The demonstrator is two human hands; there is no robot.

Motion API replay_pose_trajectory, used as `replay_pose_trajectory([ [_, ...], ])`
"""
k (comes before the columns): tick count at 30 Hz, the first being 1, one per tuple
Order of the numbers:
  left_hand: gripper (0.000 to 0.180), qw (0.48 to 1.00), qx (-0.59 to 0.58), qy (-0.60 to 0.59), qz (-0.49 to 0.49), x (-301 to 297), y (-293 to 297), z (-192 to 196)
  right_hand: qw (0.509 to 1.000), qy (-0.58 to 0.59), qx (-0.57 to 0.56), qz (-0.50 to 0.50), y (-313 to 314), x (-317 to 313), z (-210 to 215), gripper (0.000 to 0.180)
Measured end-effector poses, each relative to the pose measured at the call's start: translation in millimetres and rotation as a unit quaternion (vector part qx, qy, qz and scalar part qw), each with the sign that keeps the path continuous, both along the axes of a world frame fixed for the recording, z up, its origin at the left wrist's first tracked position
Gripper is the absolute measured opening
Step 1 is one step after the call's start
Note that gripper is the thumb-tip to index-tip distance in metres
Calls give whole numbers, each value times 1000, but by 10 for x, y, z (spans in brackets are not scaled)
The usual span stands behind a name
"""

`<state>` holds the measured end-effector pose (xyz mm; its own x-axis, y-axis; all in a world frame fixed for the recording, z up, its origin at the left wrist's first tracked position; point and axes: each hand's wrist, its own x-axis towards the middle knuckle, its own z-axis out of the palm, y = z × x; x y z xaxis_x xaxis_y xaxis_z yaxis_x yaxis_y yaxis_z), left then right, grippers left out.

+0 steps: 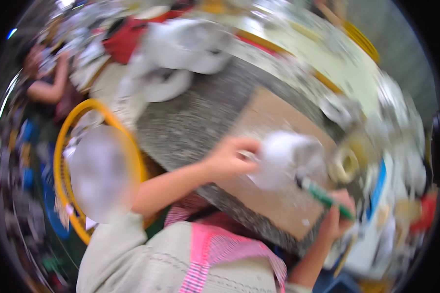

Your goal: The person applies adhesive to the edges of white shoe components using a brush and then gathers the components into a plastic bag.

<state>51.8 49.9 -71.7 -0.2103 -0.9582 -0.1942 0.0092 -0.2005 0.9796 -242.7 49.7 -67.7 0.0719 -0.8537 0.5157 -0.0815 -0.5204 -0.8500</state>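
Observation:
My left hand (pixel 232 157) pinches the near left edge of a white, rounded, hollow piece (pixel 283 158), cap-like in shape and blurred by motion. It is over a brown board (pixel 264 115) on a dark grey mat. From the right, my right hand (pixel 340 215) is closed around a slim green-handled tool (pixel 327 196). The tool's dark and silvery tip points at the white piece's near right side. Whether the tip touches it I cannot tell, and blur hides the tool's exact kind.
More white rounded pieces (pixel 190 46) sit at the mat's (pixel 195 112) far left. A tape roll (pixel 344 165) lies right of the board. At left stands a yellow-rimmed basket (pixel 63 146). Another person (pixel 51 83) sits far left; a yellow basket (pixel 362 41) is far right.

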Motion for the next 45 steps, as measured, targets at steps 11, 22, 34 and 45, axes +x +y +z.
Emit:
replay_pose_trajectory([
  [11, 19, 957, -50, 220, -183, -408, -273, -192, 937, -70, 234, 249, -29, 291, -28, 21],
  [22, 14, 958, -241, 63, 139, -93, -146, 657, 864, 414, -176, -228, -529, -981, -307, 21],
  [34, 23, 962, -235, -83, 112, -124, -196, 471, 928, 127, 56, -345, -245, -1238, -347, 12],
  [45, 17, 846, -401, -352, -15, -798, -839, 619, 964, 207, -138, -99, -503, 200, -303, 14],
])
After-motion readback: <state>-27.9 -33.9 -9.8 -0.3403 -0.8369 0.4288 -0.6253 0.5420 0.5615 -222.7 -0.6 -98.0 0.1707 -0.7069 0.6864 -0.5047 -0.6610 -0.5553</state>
